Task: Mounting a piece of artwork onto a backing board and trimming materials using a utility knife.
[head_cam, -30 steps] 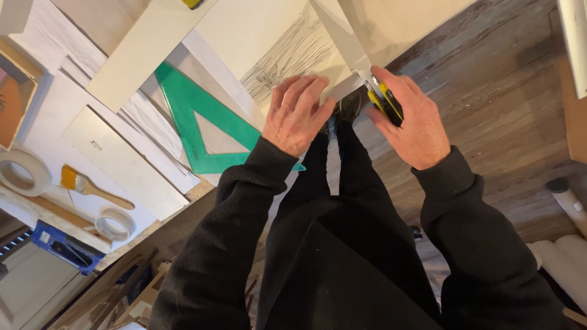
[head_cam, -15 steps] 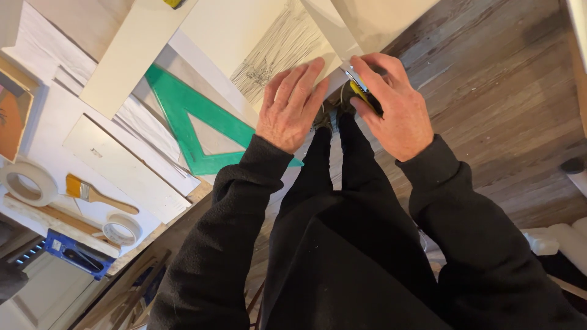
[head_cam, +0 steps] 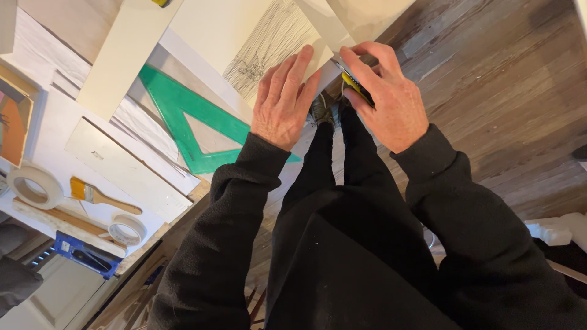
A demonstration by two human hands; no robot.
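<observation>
My left hand lies flat, fingers together, pressing down a pale sheet with fine pencil hatching at the table's edge. My right hand grips a yellow and black utility knife, its tip held against the sheet's edge beside a white strip. A green plastic set square lies on the table just left of my left hand. Both arms wear black sleeves.
A long cream board, white card pieces, a paintbrush, two tape rolls and a blue tool lie on the table at left. Wooden floor stretches to the right, past my legs and shoes.
The right hand with the knife has slid up and to the left along the sheet's edge, closer to the left hand. The left hand stays pressed on the sheet.
</observation>
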